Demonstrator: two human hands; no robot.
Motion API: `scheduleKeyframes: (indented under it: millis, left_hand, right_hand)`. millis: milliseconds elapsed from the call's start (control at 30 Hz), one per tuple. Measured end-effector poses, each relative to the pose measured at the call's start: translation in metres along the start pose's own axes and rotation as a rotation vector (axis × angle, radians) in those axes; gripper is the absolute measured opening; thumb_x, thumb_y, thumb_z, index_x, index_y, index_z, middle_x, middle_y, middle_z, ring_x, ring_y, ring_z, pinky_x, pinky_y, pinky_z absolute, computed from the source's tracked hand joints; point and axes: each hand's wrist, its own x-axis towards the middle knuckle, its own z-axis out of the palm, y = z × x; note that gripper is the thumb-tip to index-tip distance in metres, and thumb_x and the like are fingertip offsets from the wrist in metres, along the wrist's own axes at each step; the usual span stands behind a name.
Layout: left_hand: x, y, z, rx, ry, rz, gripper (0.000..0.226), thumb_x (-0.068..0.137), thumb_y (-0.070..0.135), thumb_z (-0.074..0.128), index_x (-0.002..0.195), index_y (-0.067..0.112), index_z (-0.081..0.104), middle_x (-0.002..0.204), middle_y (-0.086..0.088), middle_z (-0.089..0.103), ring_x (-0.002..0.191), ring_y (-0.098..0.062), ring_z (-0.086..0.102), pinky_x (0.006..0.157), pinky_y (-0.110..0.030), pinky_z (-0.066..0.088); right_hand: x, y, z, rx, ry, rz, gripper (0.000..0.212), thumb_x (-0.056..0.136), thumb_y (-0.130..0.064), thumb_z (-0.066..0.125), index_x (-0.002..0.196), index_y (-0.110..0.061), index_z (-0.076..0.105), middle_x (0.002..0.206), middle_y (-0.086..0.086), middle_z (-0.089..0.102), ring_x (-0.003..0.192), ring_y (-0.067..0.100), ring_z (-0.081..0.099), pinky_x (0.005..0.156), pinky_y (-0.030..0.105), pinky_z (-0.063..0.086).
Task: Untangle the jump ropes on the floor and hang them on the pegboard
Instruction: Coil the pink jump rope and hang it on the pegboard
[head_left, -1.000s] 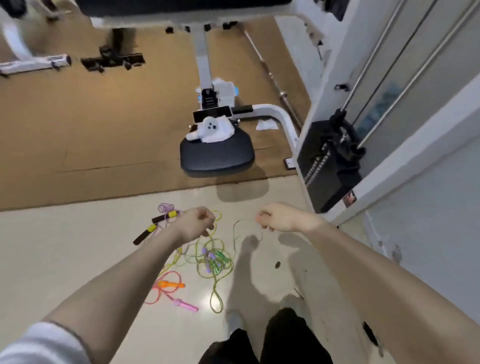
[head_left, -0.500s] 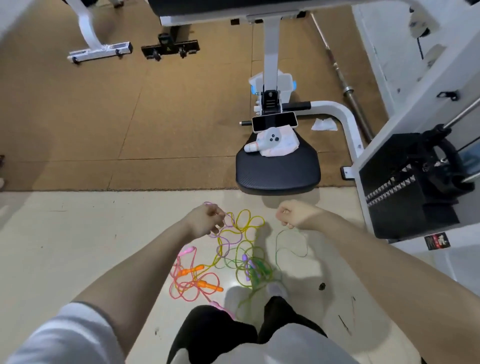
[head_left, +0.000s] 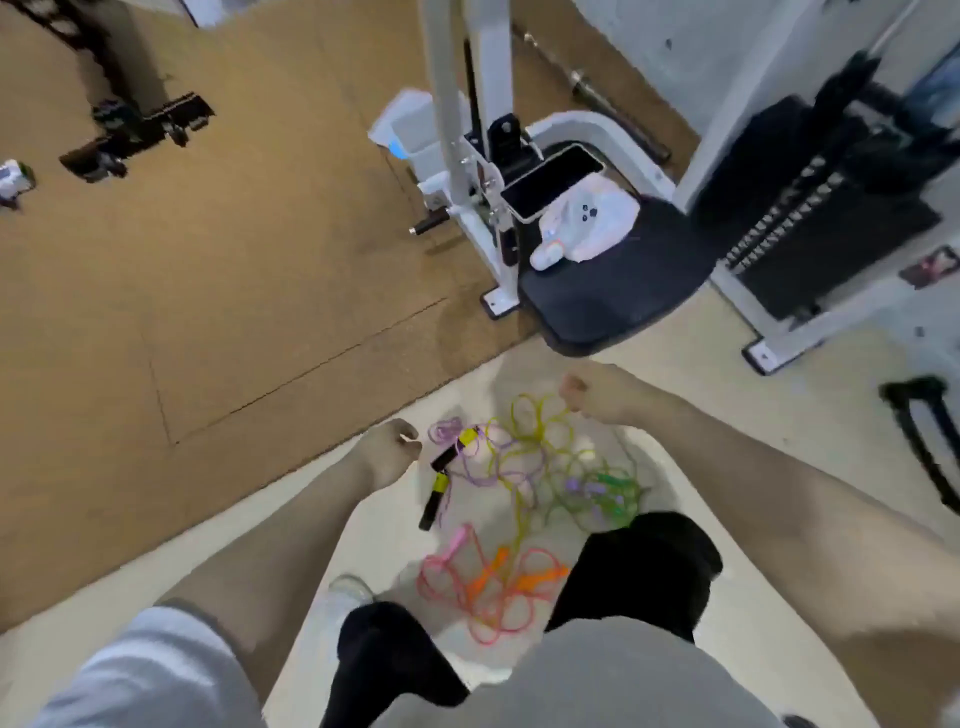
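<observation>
The left hand (head_left: 387, 451) reaches forward, fingers curled; blur hides whether it pinches a cord. Just right of it, the jump ropes (head_left: 524, 499) lie tangled on the pale floor (head_left: 779, 415): black-and-yellow handles, purple, yellow and green loops, pink and orange nearer. The right hand (head_left: 592, 394) is fisted above the yellow loops, grip unclear.
</observation>
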Motion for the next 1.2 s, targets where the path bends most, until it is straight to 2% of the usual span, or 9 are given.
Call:
scheduleKeyframes:
  millis: [67,200,300,400,533,600,833,1033,1200]
  left_hand:
    - [0.012,-0.037,-0.028,0.019,-0.132,0.053,0.007,0.094,0.014,0.048,0.092,0.014,0.054,0.091,-0.008,0.061,0.075,-0.021,0.053,0.057,-0.020,0.038]
    - [0.032,-0.096,-0.052,0.061,-0.158,0.054,0.015,0.095,0.010,0.047,0.081,0.012,0.052,0.073,-0.005,0.057,0.059,-0.016,0.049,0.047,-0.017,0.037]
    - [0.033,-0.120,-0.032,0.092,-0.249,0.049,0.007,0.096,0.015,0.049,0.100,0.009,0.049,0.079,-0.005,0.059,0.063,-0.015,0.050,0.055,-0.022,0.036]
    - [0.045,-0.140,0.010,0.143,-0.353,0.041,0.027,0.096,0.014,0.048,0.121,0.006,0.045,0.094,-0.012,0.060,0.065,-0.014,0.050,0.057,-0.020,0.037]
    - [0.092,-0.168,0.089,0.180,-0.397,0.069,0.017,0.096,0.008,0.045,0.113,0.008,0.045,0.090,-0.013,0.055,0.063,-0.013,0.048,0.047,-0.011,0.040]
    - [0.139,-0.194,0.136,0.216,-0.368,0.078,0.015,0.095,0.008,0.044,0.109,0.011,0.044,0.090,-0.012,0.055,0.069,-0.018,0.052,0.053,-0.013,0.043]
    - [0.330,-0.297,0.288,0.589,-0.301,0.296,0.049,0.093,0.010,0.048,0.141,0.012,0.036,0.137,-0.017,0.046,0.122,-0.031,0.049,0.096,-0.031,0.040]
    - [0.437,-0.333,0.373,0.865,-0.100,0.533,0.046,0.093,0.018,0.045,0.138,0.013,0.033,0.128,-0.017,0.036,0.115,-0.036,0.047,0.088,-0.044,0.043]
    - [0.469,-0.338,0.413,1.002,0.056,0.600,0.052,0.087,0.032,0.056,0.130,0.006,0.040,0.133,-0.018,0.034,0.121,-0.033,0.036,0.092,-0.039,0.037]
  right_hand:
    - [0.002,-0.016,0.050,0.120,0.092,0.071,0.014,0.094,-0.012,0.048,0.089,-0.005,0.059,0.082,0.008,0.059,0.088,0.031,0.060,0.076,0.027,0.047]
    - [0.000,-0.054,0.140,0.173,0.044,0.168,0.027,0.096,-0.016,0.042,0.103,0.003,0.059,0.102,0.014,0.061,0.099,0.026,0.057,0.077,0.029,0.038]
    - [-0.013,-0.058,0.195,0.162,0.022,0.225,0.017,0.098,-0.019,0.040,0.093,-0.010,0.054,0.109,0.016,0.058,0.105,0.027,0.054,0.072,0.026,0.030]
    - [-0.028,-0.031,0.245,0.240,0.079,0.348,0.016,0.096,-0.021,0.041,0.091,-0.009,0.050,0.102,0.016,0.055,0.099,0.025,0.052,0.073,0.027,0.032]
    - [-0.013,0.040,0.318,0.291,0.107,0.475,0.017,0.094,-0.017,0.042,0.091,-0.008,0.057,0.112,0.017,0.062,0.108,0.032,0.055,0.077,0.030,0.038]
    - [0.016,0.085,0.362,0.287,0.108,0.516,0.019,0.094,-0.016,0.040,0.084,-0.010,0.055,0.108,0.019,0.062,0.104,0.033,0.056,0.075,0.031,0.039]
    - [0.150,0.229,0.529,0.263,0.115,0.592,0.029,0.096,-0.013,0.035,0.108,-0.001,0.059,0.117,0.021,0.059,0.108,0.035,0.055,0.084,0.033,0.043]
    - [0.237,0.293,0.607,0.091,0.105,0.465,0.028,0.094,-0.013,0.041,0.118,-0.004,0.049,0.117,0.018,0.053,0.112,0.035,0.051,0.097,0.042,0.038]
    - [0.260,0.319,0.633,-0.115,0.236,0.402,0.028,0.090,-0.024,0.050,0.112,-0.007,0.044,0.104,0.017,0.058,0.098,0.037,0.056,0.078,0.040,0.041]
